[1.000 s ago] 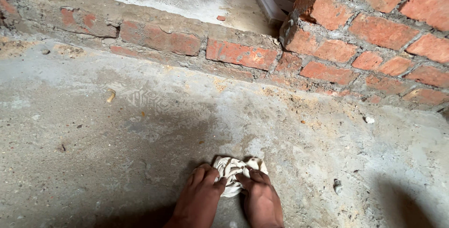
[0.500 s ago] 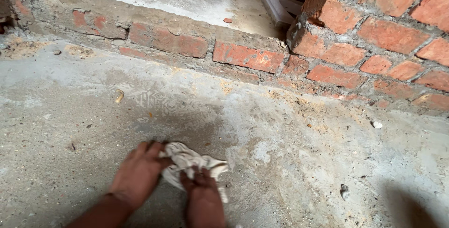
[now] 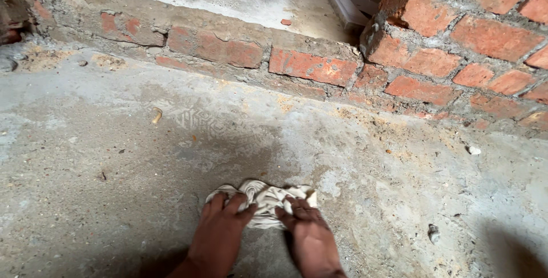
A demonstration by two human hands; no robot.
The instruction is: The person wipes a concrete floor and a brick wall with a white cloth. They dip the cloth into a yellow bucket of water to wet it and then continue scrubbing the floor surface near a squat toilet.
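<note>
Head view: left hand (image 3: 220, 235) and right hand (image 3: 308, 238) press flat, fingers spread, on the crumpled cloth (image 3: 265, 195) near the concrete floor's (image 3: 85, 158) lower edge; keep even pressure, overlapping strokes toward the brick ledge (image 3: 228, 49)

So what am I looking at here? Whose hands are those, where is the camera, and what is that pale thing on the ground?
There is no machine here: a person wears a camera on the head, so the single picture looks down at their own two bare hands. The left hand and the right hand both press down on a crumpled pale cloth, which lies on a rough, dusty concrete floor. The fingers rest on top of the cloth rather than lifting it. Beyond the hands runs a low brick ledge, and a brick wall rises at the right. Small bits of rubble lie about, such as a stone chip.
</note>
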